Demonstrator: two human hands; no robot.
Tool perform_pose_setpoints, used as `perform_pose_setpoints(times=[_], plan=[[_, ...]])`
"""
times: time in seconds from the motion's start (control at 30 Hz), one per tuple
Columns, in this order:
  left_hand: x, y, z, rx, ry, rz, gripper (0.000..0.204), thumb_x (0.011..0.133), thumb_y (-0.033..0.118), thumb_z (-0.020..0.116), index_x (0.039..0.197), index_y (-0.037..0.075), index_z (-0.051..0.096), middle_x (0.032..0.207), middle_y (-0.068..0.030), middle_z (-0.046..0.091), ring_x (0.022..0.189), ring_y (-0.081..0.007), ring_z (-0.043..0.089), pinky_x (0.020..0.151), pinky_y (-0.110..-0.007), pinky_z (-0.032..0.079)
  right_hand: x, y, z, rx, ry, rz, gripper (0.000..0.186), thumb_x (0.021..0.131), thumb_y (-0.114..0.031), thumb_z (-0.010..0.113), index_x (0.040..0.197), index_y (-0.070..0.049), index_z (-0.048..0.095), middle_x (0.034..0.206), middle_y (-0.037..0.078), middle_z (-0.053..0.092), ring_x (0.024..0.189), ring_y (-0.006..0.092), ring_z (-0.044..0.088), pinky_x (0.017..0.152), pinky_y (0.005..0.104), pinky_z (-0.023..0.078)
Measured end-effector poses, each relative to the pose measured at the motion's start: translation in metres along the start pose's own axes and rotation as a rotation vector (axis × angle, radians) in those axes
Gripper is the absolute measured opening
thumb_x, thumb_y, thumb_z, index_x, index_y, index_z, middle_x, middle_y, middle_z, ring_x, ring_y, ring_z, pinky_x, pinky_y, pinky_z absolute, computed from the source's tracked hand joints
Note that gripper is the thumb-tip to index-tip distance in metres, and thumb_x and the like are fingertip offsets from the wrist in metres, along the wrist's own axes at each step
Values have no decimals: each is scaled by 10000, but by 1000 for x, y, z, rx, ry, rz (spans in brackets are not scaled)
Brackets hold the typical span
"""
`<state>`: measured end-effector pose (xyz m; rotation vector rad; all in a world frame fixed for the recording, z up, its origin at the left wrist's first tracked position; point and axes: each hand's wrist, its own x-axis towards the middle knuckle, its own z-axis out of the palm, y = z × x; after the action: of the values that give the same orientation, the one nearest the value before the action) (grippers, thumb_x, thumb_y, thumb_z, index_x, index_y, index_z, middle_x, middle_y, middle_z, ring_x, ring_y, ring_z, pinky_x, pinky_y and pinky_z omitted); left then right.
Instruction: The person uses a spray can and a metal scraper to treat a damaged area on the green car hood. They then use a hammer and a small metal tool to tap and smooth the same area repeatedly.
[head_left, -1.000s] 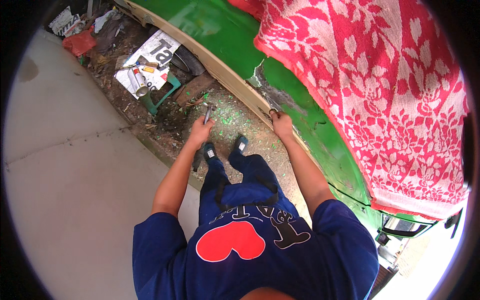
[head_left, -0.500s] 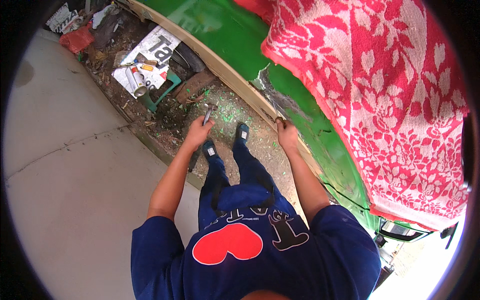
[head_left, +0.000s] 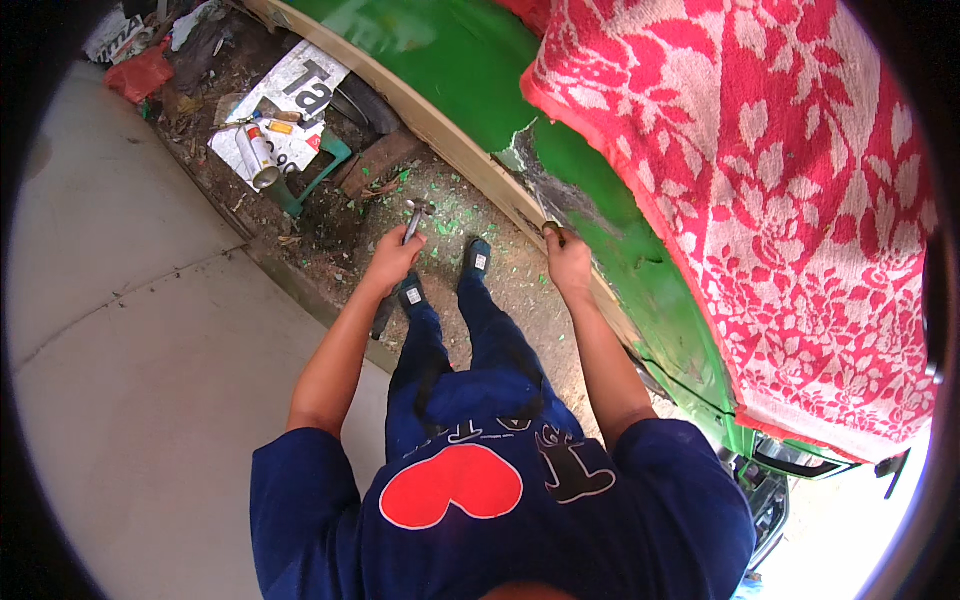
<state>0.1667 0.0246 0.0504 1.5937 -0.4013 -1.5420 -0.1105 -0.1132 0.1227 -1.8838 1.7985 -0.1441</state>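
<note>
My left hand [head_left: 393, 262] is closed round the handle of a hammer [head_left: 415, 215], its head pointing away from me above the littered ground. In my right hand [head_left: 571, 266] is a screwdriver-like tool [head_left: 552, 230] with a dark handle and a thin metal shaft; the exact kind is too small to tell. Its shaft points at the lower edge of a green vehicle body panel [head_left: 430, 60]. Near the shaft, a torn grey patch [head_left: 560, 190] shows where the green paint is broken away. Whether the tip touches the panel cannot be made out.
A red and white floral cloth [head_left: 730, 190] drapes over the vehicle. Green flakes [head_left: 450, 215] litter the ground by my feet. A spray can [head_left: 258, 158] and small tools lie on a white printed board [head_left: 310, 85], beside a green plastic piece [head_left: 325, 170]. A grey surface [head_left: 140, 330] fills the left.
The whole view has shifted slightly. Both hands keep their tools in nearly the same place, with the right one still beside the panel's lower edge.
</note>
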Motion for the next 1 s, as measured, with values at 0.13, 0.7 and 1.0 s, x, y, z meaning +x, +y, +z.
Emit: perform_pose_setpoints(times=[0.13,0.7,1.0], plan=[[-4,-9,15,-6,-27,-24,202,933,259,623,870,73,577,630,31,478,498,-77,413,433,-276,307,4,14,20,-99,24,-22,357,941,-354,594,1093,-50,703,874,271,672,825,437,667,746,500,524],[-1,-4,13,20,-44,13,233,943,303,623,869,101,532,626,33,470,473,-66,400,406,-263,303,8,3,14,-40,-26,4,347,930,-346,608,1040,-33,710,874,269,672,850,454,651,765,490,517],[-6,-5,10,-42,-87,48,240,939,298,635,841,114,517,611,46,450,473,-59,378,408,-256,276,9,6,17,44,3,47,376,922,-364,621,1005,-15,730,731,268,640,719,404,665,705,433,512]])
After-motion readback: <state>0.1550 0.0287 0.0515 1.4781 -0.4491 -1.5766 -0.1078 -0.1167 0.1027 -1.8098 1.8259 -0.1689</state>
